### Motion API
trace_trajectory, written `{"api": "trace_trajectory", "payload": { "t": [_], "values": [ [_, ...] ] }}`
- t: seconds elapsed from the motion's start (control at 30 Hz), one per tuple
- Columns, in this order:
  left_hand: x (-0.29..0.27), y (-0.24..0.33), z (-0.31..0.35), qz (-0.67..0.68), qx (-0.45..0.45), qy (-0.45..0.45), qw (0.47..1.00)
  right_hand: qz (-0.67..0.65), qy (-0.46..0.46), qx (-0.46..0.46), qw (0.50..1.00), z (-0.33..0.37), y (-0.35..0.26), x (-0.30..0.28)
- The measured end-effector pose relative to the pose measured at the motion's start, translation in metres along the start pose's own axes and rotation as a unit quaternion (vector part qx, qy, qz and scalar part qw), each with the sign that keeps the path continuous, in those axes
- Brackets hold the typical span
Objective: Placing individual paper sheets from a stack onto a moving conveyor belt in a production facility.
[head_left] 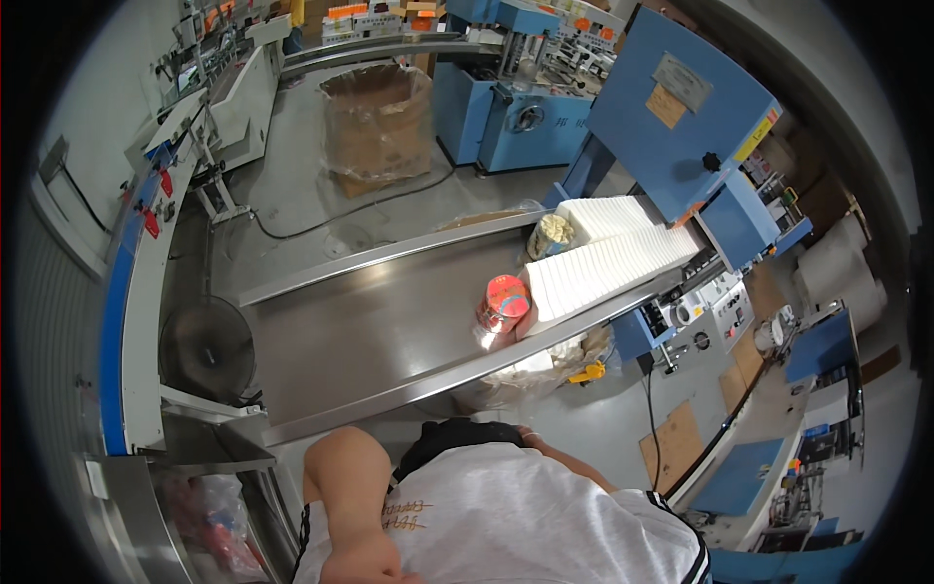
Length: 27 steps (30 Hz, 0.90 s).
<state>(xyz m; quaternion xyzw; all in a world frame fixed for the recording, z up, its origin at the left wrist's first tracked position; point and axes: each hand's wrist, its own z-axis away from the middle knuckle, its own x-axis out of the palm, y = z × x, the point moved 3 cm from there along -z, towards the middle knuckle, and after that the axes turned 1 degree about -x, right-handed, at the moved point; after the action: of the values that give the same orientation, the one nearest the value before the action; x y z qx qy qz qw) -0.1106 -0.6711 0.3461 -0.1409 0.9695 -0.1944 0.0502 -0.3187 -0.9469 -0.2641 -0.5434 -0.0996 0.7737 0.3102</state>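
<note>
My left arm is bent, and my left hand (362,563) is held against my light grey shirt at the lower edge of the picture, its fingers mostly cut off. At my waist, beside dark cloth, only a small part of my right hand (526,434) shows; its fingers are hidden. Neither hand touches the steel table (389,321) in front of me. On that table lies a long row of white folded paper stacks (613,268), with a second white row (605,218) behind it. A red-topped can (503,304) stands against the near row's left end. Another can (551,237) ends the far row.
A blue machine (671,107) rises over the table's right end. Raised metal rails edge the table. Beyond it stands a plastic-lined carton (377,127). A blue-edged conveyor (131,321) runs along the left, near a round black fan-like object (206,346). A cable (654,428) trails across the floor.
</note>
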Motion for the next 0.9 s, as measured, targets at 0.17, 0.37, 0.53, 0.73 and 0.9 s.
{"api": "trace_trajectory", "payload": {
  "t": [0.17, 0.37, 0.53, 0.73, 0.9],
  "values": [
    [0.010, -0.008, -0.007, 0.060, -0.040, -0.023, 0.997, -0.007, 0.017, 0.003, 1.000, 0.009, -0.001, 0.005],
    [0.014, -0.002, -0.006, 0.107, -0.077, -0.047, 0.990, 0.038, -0.024, 0.040, 0.998, 0.002, -0.030, -0.003],
    [0.023, -0.012, -0.010, 0.127, -0.008, 0.000, 0.992, 0.017, -0.043, 0.060, 0.997, -0.001, -0.029, -0.001],
    [0.023, -0.004, -0.007, 0.224, -0.122, -0.051, 0.966, -0.004, -0.050, 0.097, 0.994, -0.004, -0.037, 0.001],
    [0.025, -0.003, -0.013, 0.299, -0.161, -0.040, 0.940, 0.006, -0.038, 0.059, 0.998, -0.010, -0.030, 0.013]
  ]
}}
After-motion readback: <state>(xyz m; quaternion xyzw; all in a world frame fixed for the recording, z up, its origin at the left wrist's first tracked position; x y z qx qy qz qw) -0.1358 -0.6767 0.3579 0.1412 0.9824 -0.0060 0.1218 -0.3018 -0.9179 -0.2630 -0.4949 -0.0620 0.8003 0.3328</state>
